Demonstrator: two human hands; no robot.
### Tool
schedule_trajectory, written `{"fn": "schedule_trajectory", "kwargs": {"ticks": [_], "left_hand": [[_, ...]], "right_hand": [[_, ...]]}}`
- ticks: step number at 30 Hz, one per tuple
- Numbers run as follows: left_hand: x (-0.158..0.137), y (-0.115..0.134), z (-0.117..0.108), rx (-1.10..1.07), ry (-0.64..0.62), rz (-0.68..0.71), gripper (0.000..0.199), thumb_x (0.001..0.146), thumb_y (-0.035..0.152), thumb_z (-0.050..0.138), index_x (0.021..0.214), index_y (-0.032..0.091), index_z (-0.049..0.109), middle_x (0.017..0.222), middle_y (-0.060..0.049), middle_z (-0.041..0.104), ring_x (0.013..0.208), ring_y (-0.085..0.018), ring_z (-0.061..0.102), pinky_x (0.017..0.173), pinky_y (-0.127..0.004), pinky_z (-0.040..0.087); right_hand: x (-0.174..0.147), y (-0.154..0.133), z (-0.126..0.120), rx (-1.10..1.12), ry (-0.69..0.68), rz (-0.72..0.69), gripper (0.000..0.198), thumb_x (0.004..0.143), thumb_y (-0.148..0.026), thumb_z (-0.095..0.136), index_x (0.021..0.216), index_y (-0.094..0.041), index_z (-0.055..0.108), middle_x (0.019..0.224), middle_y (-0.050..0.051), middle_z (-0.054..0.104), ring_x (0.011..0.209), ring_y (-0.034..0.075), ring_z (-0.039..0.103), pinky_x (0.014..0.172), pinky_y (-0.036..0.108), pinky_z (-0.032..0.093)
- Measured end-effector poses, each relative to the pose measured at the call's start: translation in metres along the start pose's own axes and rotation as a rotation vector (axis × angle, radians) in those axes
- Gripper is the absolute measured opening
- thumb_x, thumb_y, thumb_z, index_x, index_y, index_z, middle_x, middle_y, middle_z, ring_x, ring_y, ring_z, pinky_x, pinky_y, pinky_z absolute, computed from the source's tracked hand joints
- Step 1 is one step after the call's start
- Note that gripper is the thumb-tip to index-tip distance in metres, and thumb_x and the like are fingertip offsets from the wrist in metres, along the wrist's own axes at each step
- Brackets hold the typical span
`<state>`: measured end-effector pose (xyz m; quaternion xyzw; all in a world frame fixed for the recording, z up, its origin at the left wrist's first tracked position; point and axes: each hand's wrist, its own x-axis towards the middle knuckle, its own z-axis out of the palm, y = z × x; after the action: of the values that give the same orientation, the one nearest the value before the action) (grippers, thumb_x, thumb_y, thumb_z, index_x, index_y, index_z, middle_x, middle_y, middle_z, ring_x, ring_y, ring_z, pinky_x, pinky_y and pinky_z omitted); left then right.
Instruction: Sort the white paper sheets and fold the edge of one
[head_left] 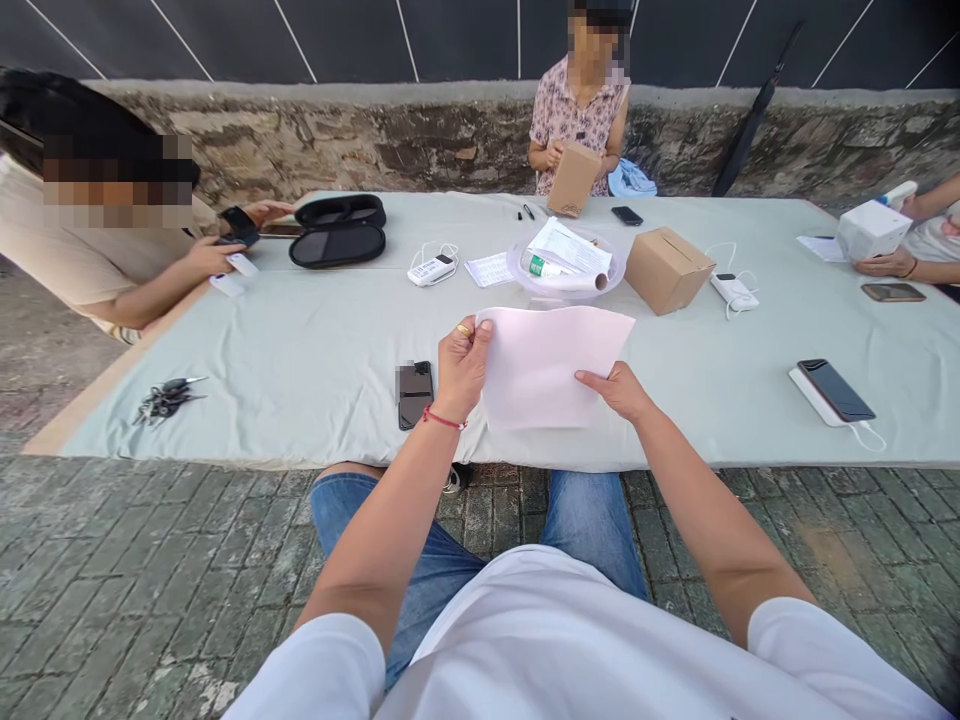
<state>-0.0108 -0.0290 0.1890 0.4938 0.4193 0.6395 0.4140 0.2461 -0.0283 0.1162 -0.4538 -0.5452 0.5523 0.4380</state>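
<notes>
A blank, pale pink sheet of paper (pixel 551 375) is held up over the near edge of the table. My left hand (pixel 463 365) pinches its upper left corner between thumb and fingers. Along the right side, my right hand (pixel 619 388) grips the sheet with the thumb on top and the fingers hidden behind it. Just left of my left hand, a black phone (pixel 415 395) lies on the cloth. Beyond the paper stands a clear plastic basin (pixel 517 262) with papers, a roll and a green-labelled item inside.
On the cloth-covered table (pixel 300 350) are a cardboard box (pixel 670 270), a black case (pixel 337 235), white power banks (pixel 433 270), keys (pixel 166 400) and a phone on a white block (pixel 832 390). People sit at the left, far and right sides, one holding a brown box (pixel 574 180).
</notes>
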Motion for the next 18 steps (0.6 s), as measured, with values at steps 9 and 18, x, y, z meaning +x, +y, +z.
{"fn": "schedule_trajectory", "kwargs": {"ticks": [9,18], "left_hand": [[-0.025,-0.034,0.012,-0.283,0.084,-0.463,0.034,0.067,0.044,0.079,0.079,0.018,0.061,0.069,-0.001,0.064,0.072,-0.017,0.063,0.065,-0.027,0.049],[-0.068,-0.117,0.029,-0.244,0.071,-0.73,0.027,0.07,0.034,0.074,0.068,0.019,0.052,0.061,0.002,0.056,0.055,-0.011,0.053,0.057,-0.026,0.044]], "right_hand": [[-0.058,0.011,-0.015,0.209,-0.034,0.396,0.041,0.065,-0.04,0.086,0.098,-0.018,0.075,0.107,0.01,0.074,0.094,0.028,0.071,0.083,0.039,0.059],[-0.119,0.064,-0.013,0.269,0.146,0.576,0.044,0.065,-0.042,0.085,0.099,-0.017,0.073,0.107,0.011,0.074,0.091,0.025,0.072,0.082,0.036,0.059]]}}
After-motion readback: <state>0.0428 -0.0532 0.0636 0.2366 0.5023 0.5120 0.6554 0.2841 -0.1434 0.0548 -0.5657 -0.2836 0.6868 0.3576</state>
